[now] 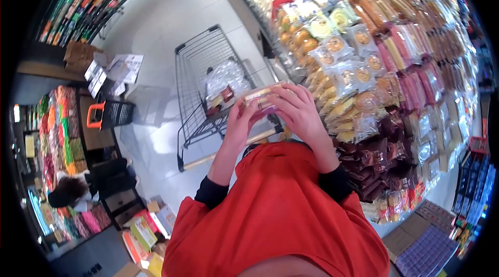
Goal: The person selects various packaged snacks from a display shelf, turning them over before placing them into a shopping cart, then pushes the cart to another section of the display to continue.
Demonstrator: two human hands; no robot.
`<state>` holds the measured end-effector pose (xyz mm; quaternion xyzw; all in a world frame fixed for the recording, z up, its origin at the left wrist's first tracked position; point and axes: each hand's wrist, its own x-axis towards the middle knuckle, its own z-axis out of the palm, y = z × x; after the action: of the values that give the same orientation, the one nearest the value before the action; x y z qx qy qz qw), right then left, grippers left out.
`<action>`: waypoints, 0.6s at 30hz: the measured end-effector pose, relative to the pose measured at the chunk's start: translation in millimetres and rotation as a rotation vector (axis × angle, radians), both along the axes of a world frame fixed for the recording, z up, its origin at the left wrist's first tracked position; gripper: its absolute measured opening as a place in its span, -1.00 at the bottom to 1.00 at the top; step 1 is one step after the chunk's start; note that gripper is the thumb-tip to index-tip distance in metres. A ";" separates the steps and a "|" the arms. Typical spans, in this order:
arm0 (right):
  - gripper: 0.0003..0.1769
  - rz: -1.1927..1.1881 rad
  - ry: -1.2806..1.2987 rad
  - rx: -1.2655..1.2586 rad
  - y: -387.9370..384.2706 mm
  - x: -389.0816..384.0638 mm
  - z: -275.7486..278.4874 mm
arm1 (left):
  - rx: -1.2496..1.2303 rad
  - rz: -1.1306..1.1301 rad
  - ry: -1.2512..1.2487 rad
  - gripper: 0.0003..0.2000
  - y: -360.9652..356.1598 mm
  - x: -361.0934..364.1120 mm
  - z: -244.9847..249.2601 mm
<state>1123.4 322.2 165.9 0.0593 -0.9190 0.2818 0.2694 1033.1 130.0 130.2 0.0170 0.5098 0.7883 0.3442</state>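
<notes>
Both my hands are closed around a small wrapped snack pack (262, 95), held in front of my body above the cart's handle end. My left hand (243, 119) grips its left end, and my right hand (297, 109) lies over its right end. The pack looks pale with pinkish parts, and the fingers hide much of it. Just beyond stands a wire shopping cart (195, 58). Inside it lies a clear plastic bag (226, 79) with a dark red packet (226, 94) beside it.
To the right, a large display (364, 64) is piled with wrapped pastries and snacks. An orange-handled black basket (112, 114) stands left, near papers on a box. A person (91, 186) is by the left shelves. Opened cartons (143, 235) sit at lower left, and boxes (423, 238) at lower right.
</notes>
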 end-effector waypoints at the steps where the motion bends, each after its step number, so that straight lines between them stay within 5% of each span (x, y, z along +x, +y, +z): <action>1: -0.49 0.043 -0.085 -0.041 -4.0 -2.1 -7.1 | -0.098 0.062 0.049 -0.65 -8.3 -4.8 -16.0; 5: -0.37 0.184 -0.409 -0.197 -1.4 1.4 -90.3 | -0.648 0.216 0.335 -0.60 -68.0 -50.8 -123.5; 7: -0.40 0.248 -0.468 -0.251 -5.1 6.0 -148.5 | -0.729 0.370 0.397 -0.62 -100.0 -72.1 -186.8; 9: -0.42 0.260 -0.717 -0.203 -12.1 11.7 -209.0 | -0.780 0.417 0.429 -0.62 -108.4 -77.8 -194.6; 11: -0.45 0.265 -0.835 -0.096 -7.7 15.9 -175.8 | -0.888 0.379 0.494 -0.62 -123.2 -93.6 -224.4; 18: -0.51 0.384 -0.628 -0.286 -7.6 11.3 -226.2 | -1.264 -0.040 0.762 -0.52 -132.9 -154.1 -281.8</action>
<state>1134.7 314.6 -60.3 0.1028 -0.8803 0.4567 -0.0769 879.0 -3.0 -151.6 0.0974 0.9504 0.2772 0.1018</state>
